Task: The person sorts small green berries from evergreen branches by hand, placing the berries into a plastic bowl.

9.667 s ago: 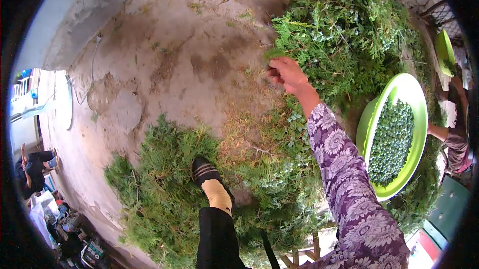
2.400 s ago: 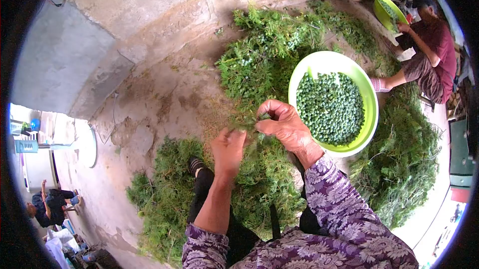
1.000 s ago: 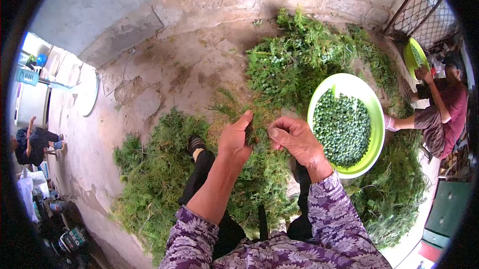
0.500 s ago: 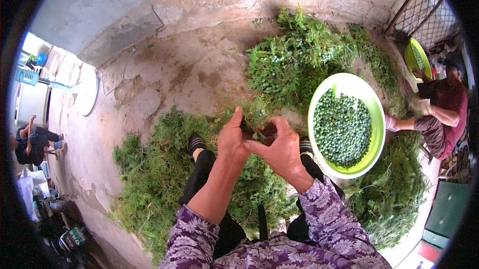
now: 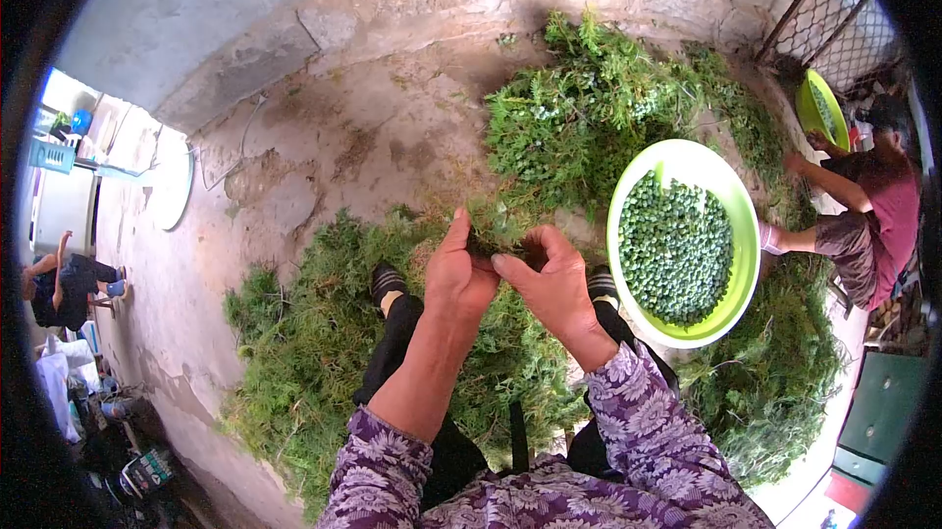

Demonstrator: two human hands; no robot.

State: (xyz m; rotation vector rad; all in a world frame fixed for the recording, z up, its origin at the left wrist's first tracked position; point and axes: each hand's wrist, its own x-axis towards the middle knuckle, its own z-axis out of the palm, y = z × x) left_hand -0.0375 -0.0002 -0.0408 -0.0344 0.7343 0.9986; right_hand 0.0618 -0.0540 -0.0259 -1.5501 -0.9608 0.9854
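Observation:
My left hand (image 5: 459,272) is closed around a green evergreen sprig (image 5: 498,227), its thumb pointing up along the stem. Curled in from the other side, my right hand (image 5: 551,286) pinches at the same sprig, thumb against the left hand's fingers. The fingertips are partly hidden behind the hands. Just right of my right hand stands a lime-green basin (image 5: 629,308), holding many small round green cones (image 5: 677,249). Beneath both hands and around my feet lies a heap of cut evergreen branches (image 5: 324,362).
Another evergreen pile (image 5: 569,117) lies ahead, by the wall. On the right sits a person in a dark red top (image 5: 895,225), near a second green basin (image 5: 812,115). Another seated person (image 5: 69,284) is far left, above a parked motorbike (image 5: 137,470).
My right thumb has shifted left and up against the sprig, and more of its foliage shows between my hands. The person on the right has stretched an arm forward.

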